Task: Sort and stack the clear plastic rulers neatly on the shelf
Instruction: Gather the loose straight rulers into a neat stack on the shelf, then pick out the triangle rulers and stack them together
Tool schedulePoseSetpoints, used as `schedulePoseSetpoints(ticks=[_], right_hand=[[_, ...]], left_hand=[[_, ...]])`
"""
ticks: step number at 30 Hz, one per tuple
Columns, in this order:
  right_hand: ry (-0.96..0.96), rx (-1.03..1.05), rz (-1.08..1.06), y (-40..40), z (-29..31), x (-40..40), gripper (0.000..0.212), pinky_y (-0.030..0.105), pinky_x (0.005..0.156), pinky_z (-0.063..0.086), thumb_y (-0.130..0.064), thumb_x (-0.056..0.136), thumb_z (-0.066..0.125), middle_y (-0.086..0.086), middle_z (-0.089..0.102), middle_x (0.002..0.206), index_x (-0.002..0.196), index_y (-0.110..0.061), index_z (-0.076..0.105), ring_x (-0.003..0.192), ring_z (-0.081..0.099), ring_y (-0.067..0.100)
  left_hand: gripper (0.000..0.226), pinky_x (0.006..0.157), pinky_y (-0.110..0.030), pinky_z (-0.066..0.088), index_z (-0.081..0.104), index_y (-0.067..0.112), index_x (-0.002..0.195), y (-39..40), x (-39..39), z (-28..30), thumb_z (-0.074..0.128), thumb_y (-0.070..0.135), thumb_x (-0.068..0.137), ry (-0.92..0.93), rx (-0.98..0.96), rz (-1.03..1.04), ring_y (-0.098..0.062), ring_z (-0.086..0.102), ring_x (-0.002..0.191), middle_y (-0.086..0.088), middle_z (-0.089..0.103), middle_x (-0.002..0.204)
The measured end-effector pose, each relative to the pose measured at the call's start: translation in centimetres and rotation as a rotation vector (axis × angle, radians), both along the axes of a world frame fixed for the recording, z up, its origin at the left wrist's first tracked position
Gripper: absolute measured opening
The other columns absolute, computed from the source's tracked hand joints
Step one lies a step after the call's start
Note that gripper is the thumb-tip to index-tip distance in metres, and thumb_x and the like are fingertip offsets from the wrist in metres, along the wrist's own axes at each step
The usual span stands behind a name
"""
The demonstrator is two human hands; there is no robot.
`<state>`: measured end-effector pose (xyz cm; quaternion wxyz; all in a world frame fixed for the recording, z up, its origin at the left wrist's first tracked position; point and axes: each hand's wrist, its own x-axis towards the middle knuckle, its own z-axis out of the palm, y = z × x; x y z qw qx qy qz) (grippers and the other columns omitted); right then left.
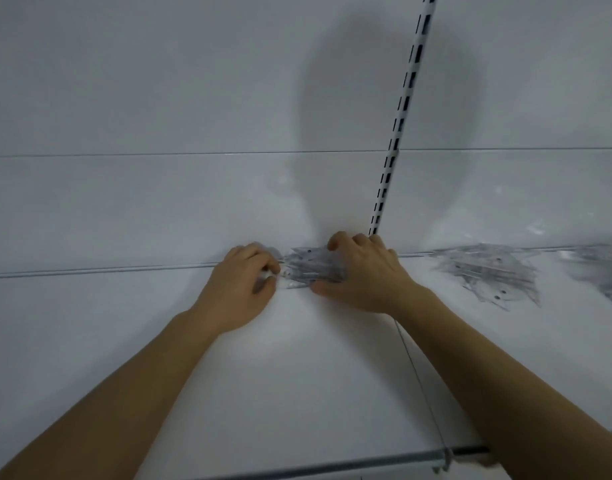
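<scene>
Where your two hands meet at the back of the white shelf (297,375), a small bundle of clear plastic rulers (309,266) lies flat between them, right against the back panel (159,209). Your right hand (360,271) covers the bundle's right end, fingers curled over its far edge and thumb pressed along its near edge, so it grips the rulers. Your left hand (242,278) sits at the bundle's left end with fingers curled in toward the ruler tips; it seems to pinch them, though the contact is blurred and you cannot be sure of it. Only the middle of the bundle shows between your hands.

Just behind your right hand's knuckles, the slotted upright (398,133) rises up the back panel. To the right of your grip, well apart from it, a loose heap of clear rulers (488,275) lies fanned out on the neighbouring shelf board, and further right another heap (602,268) runs off the frame edge. A seam (418,375) between the shelf boards passes under your right forearm, down to the metal front rail (332,467)
</scene>
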<state>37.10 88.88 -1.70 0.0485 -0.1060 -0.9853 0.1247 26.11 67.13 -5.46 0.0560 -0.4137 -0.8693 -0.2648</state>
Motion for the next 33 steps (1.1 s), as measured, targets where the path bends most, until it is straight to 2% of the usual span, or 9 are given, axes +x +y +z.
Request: schedulePoseSetpoints(ticks=[5, 8, 10, 13, 16, 21, 24, 28, 33], right_hand=[[0.062, 0.088, 0.028, -0.5, -1.6, -0.2, 0.054, 0.044, 0.093, 0.04, -0.064, 0.089, 0.056, 0.0, 0.054, 0.129, 0.135, -0.039, 0.042, 0.119, 0.043, 0.027], [0.087, 0.154, 0.068, -0.6, -1.9, 0.0, 0.045, 0.043, 0.093, 0.041, -0.057, 0.097, 0.05, 0.0, 0.054, 0.132, 0.137, -0.038, 0.043, 0.119, 0.044, 0.027], [0.128, 0.136, 0.078, -0.6, -2.1, 0.2, 0.04, 0.044, 0.093, 0.043, -0.054, 0.096, 0.054, -0.001, 0.056, 0.13, 0.132, -0.035, 0.049, 0.116, 0.046, 0.027], [0.227, 0.043, 0.092, -0.3, -2.2, 0.3, 0.032, 0.044, 0.086, 0.047, -0.049, 0.089, 0.068, -0.005, 0.064, 0.116, 0.115, -0.031, 0.06, 0.106, 0.052, 0.027], [0.346, 0.021, 0.164, 0.2, -1.9, 0.5, 0.018, 0.045, 0.076, 0.055, -0.033, 0.085, 0.073, -0.002, 0.071, 0.095, 0.098, -0.022, 0.071, 0.09, 0.064, 0.03], [0.507, -0.007, 0.137, 0.6, -1.1, 1.0, 0.017, 0.044, 0.073, 0.06, -0.004, 0.083, 0.077, 0.001, 0.078, 0.095, 0.097, -0.014, 0.08, 0.086, 0.074, 0.026], [0.434, -0.053, 0.125, 1.2, -1.2, 0.9, 0.019, 0.044, 0.08, 0.059, -0.011, 0.077, 0.085, -0.002, 0.077, 0.101, 0.095, -0.019, 0.082, 0.091, 0.072, 0.023], [0.265, -0.101, 0.236, 2.0, 0.1, 1.7, 0.022, 0.04, 0.084, 0.057, -0.031, 0.078, 0.084, -0.004, 0.076, 0.102, 0.098, -0.021, 0.08, 0.093, 0.072, 0.018], [0.324, -0.01, 0.276, 2.1, 0.0, 1.9, 0.011, 0.041, 0.08, 0.058, -0.018, 0.088, 0.076, -0.005, 0.074, 0.107, 0.098, -0.022, 0.08, 0.094, 0.07, 0.019]], left_hand=[[0.034, 0.087, -0.037, 0.049, 0.065, 0.024, 0.107, -0.8, 0.2, -0.4, 0.046, 0.043, 0.086, -0.015, 0.026, -0.008, -0.014, 0.053, 0.105, 0.014, 0.058, 0.114], [0.022, 0.09, -0.031, 0.046, 0.063, 0.024, 0.107, -0.9, -0.1, -0.2, 0.056, 0.034, 0.09, -0.073, 0.083, -0.014, -0.01, 0.053, 0.104, 0.015, 0.059, 0.109], [0.011, 0.088, -0.029, 0.045, 0.061, 0.024, 0.103, -0.9, -0.2, -0.1, 0.062, 0.022, 0.093, -0.115, 0.115, -0.012, -0.008, 0.054, 0.101, 0.015, 0.06, 0.103], [0.01, 0.086, -0.026, 0.044, 0.06, 0.025, 0.101, -1.0, 0.1, 0.0, 0.062, 0.019, 0.094, -0.13, 0.121, -0.008, -0.005, 0.054, 0.101, 0.017, 0.059, 0.101], [0.01, 0.088, -0.027, 0.045, 0.061, 0.023, 0.102, -1.1, 0.2, 0.2, 0.062, 0.018, 0.093, -0.124, 0.131, -0.019, -0.007, 0.055, 0.101, 0.017, 0.06, 0.102], [0.01, 0.086, -0.018, 0.044, 0.063, 0.021, 0.101, -1.0, 0.5, 0.5, 0.062, 0.015, 0.093, -0.136, 0.169, 0.009, -0.007, 0.058, 0.1, 0.011, 0.064, 0.102], [0.01, 0.084, -0.014, 0.043, 0.063, 0.021, 0.101, -0.9, 0.6, 0.6, 0.062, 0.015, 0.093, -0.142, 0.176, 0.015, -0.006, 0.059, 0.099, 0.011, 0.064, 0.101], [0.01, 0.087, -0.023, 0.047, 0.064, 0.02, 0.102, -0.9, 0.7, 0.6, 0.063, 0.015, 0.093, -0.125, 0.151, 0.002, -0.008, 0.058, 0.099, 0.01, 0.064, 0.101], [0.013, 0.087, -0.017, 0.045, 0.064, 0.021, 0.104, -1.0, 0.8, 0.9, 0.063, 0.013, 0.093, -0.133, 0.173, 0.002, -0.003, 0.058, 0.101, 0.013, 0.064, 0.103]])
